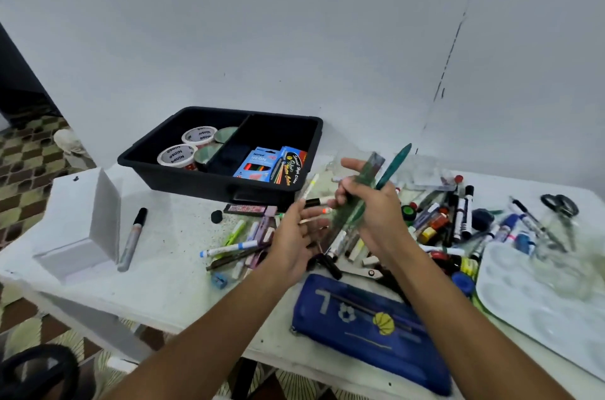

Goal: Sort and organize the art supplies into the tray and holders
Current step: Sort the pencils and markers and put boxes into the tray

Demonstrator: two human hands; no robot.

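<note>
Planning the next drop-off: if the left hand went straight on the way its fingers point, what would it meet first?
Probably the black tray: the left hand points up-left over the markers toward its near wall, though depth is unclear.

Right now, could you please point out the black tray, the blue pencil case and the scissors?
black tray (183,177): head view, front wall.
blue pencil case (370,331): head view, middle.
scissors (560,205): head view, handles.

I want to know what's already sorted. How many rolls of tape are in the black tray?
4, all in the left compartment of the black tray: two white-labelled tape rolls, front and behind, and two greenish rolls beside them, front and back. More could be hidden lower down.
</note>
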